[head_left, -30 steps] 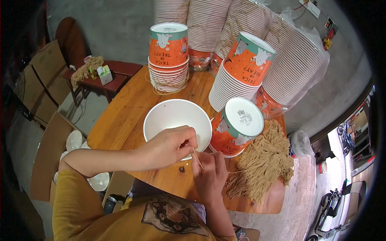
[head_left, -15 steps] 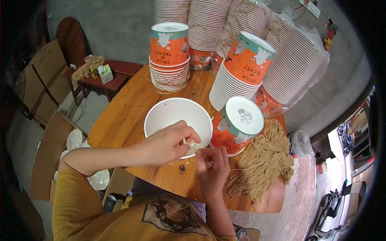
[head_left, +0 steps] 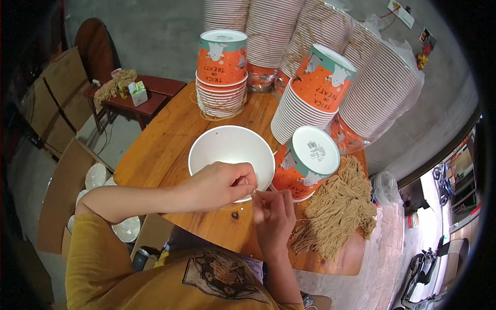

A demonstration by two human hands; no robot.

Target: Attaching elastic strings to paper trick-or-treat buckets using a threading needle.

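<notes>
A white paper bucket (head_left: 209, 150) lies mouth up in front of me, with a small hole near its far rim. My left hand (head_left: 225, 182) reaches across its near side, thumb and fingers pinched at the near right rim. My right hand (head_left: 275, 219) is closed just outside that rim, its fingertips almost meeting the left ones. A thin length of cord shows between the fingertips; its end is hidden. Right of the bucket stands an upturned orange and green bucket (head_left: 297, 173). Beside my right hand lies a heap of tan cords (head_left: 338, 212).
Stacked orange printed buckets stand behind on the wooden table (head_left: 150, 160), one shorter stack (head_left: 222, 98) at left, another (head_left: 305, 111) at right. Tall bagged stacks (head_left: 380, 88) rise behind. A cardboard box (head_left: 64, 191) holding white buckets sits at lower left, a red bench (head_left: 160, 90) beyond.
My left fingers have closed into a pinch at the rim, where they were apart before. A small cord loop seen at my right fingertips is now mostly covered. The view has shifted slightly.
</notes>
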